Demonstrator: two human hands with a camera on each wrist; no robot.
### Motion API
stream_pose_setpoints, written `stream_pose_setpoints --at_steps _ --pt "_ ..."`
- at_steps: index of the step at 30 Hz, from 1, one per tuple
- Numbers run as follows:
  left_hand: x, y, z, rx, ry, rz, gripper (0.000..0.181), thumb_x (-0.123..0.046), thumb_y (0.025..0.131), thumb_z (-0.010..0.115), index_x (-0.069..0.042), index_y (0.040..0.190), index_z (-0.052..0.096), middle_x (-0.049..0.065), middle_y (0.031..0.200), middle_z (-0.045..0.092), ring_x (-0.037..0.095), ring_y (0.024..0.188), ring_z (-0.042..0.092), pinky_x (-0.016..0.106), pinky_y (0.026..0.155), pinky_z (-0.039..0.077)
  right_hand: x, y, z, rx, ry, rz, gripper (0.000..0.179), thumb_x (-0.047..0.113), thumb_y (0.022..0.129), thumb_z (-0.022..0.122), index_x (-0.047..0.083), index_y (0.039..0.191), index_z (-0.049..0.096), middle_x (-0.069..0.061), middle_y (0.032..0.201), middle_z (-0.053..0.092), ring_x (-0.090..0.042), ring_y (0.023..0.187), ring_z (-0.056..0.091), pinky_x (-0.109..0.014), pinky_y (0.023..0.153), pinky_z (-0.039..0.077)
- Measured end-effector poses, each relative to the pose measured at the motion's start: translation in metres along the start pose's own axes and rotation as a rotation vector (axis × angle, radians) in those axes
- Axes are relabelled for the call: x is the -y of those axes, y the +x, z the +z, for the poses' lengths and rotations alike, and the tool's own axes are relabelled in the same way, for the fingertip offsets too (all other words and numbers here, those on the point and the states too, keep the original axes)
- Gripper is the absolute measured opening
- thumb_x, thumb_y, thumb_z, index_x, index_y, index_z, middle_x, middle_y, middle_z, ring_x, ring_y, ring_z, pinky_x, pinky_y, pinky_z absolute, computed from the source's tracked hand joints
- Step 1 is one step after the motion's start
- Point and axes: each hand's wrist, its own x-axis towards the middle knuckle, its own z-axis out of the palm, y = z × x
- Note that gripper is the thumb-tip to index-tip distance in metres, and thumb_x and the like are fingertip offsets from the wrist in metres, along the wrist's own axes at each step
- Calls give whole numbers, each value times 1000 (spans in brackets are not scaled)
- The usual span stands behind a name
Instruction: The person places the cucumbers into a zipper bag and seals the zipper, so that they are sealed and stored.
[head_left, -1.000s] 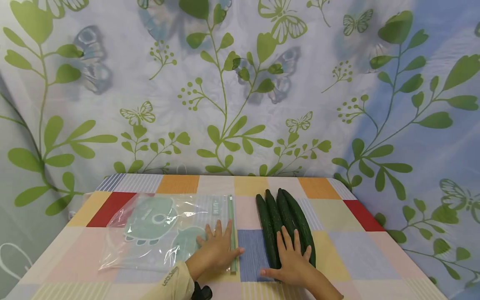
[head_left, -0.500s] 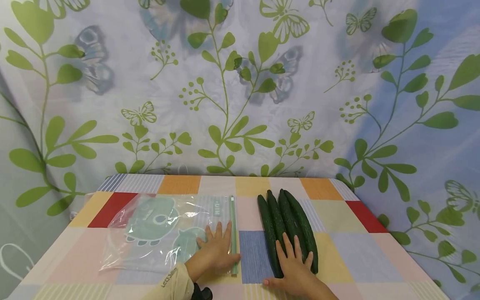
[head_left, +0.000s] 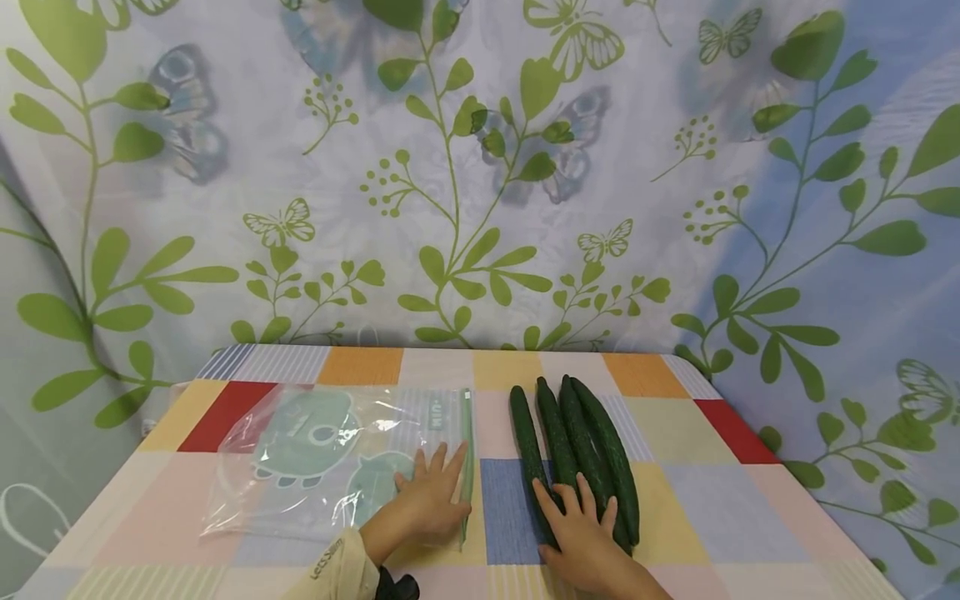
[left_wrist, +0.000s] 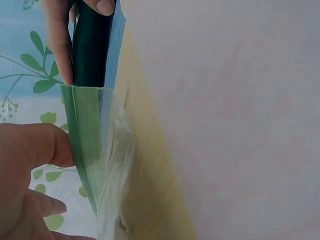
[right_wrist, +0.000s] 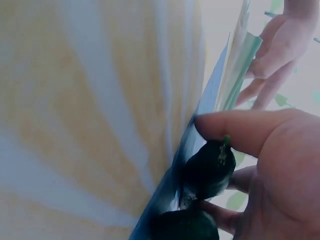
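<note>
A clear zip bag point(head_left: 300, 433) with pale green dinosaur prints lies flat on the left of the table. My left hand point(head_left: 427, 500) rests over its zip end, fingers spread, thumb against the green zip edge point(left_wrist: 85, 130), which is tilted up. Several dark green cucumbers point(head_left: 592, 433) lie side by side to the right. With thumb and fingers on either side, my right hand point(head_left: 588, 537) holds the near end of the leftmost cucumber point(head_left: 527, 425). Its stem end point(right_wrist: 207, 172) shows between thumb and fingers in the right wrist view.
A patchwork-patterned cloth point(head_left: 720, 517) covers the table. Behind it hangs a curtain point(head_left: 480, 167) printed with green leaves and butterflies. A blue patch of cloth point(head_left: 510, 500) separates the bag's zip edge from the cucumbers.
My right hand has shifted onto the leftmost cucumber, which now lies slightly apart from the others at its far end. My left thumb has drawn in to the zip edge, which has tilted up.
</note>
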Motion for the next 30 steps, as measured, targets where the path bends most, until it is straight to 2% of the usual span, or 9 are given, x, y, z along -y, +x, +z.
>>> stream_pose_setpoints --at_steps 2,5,9,11,15,19,23,26,30 --pt "0 0 -1 -6 -11 18 80 -31 77 60 -12 145 22 26 145 23 59 128 9 81 85 6 2 0 -1 -15 -29 -13 77 25 74 71 13 141 34 -15 122 40 -53 128 12 -78 87 -2" --pt "0 -1 -2 -7 -20 36 80 -30 77 59 -9 144 22 27 144 25 60 127 11 81 84 5 4 1 -3 -35 -49 -26 76 23 73 72 9 139 37 -11 107 43 -51 125 18 -77 89 -1" --pt "1 -3 -2 -5 -29 50 80 -29 78 59 -3 144 21 29 142 26 61 126 12 81 84 4 5 0 -6 -56 -11 -11 75 15 71 73 -1 136 37 -9 103 43 -48 125 19 -75 91 -2" --pt "1 -3 -2 -6 -32 52 80 -29 78 58 -2 143 20 29 142 26 61 126 12 81 84 4 5 -2 -8 -92 10 -7 73 10 71 72 -4 134 39 -10 105 44 -46 124 21 -74 92 0" --pt "2 -6 -3 -6 -37 51 79 -28 79 57 -1 143 20 30 142 25 61 126 11 81 84 3 4 -5 -12 -208 10 -12 63 7 72 70 -5 129 46 -8 106 46 -41 118 28 -70 93 14" --pt "2 -6 -5 -6 -44 50 78 -28 79 57 -2 143 21 30 142 26 62 126 11 80 85 3 1 -8 -15 -298 -62 -12 55 13 76 68 -2 126 51 -6 102 49 -35 109 36 -61 86 28" --pt "2 -5 -6 -11 -44 60 75 -27 78 57 -5 142 25 28 141 28 63 125 11 81 84 3 -3 -8 -19 -348 -208 4 56 26 78 67 4 127 52 -5 98 55 -31 100 44 -56 79 37" --pt "3 -4 -6 -17 -47 86 72 -25 78 57 -6 142 28 24 141 31 63 124 13 82 82 3 -4 -7 -24 -336 -274 58 57 35 78 67 7 125 53 -6 99 61 -29 95 48 -54 77 39" --pt "4 -5 -5 -30 -18 121 63 -22 78 54 -8 137 38 16 135 42 62 123 19 83 80 7 -5 -6 -32 -294 -263 132 50 38 75 68 6 112 61 -7 98 66 -26 88 52 -55 74 40"
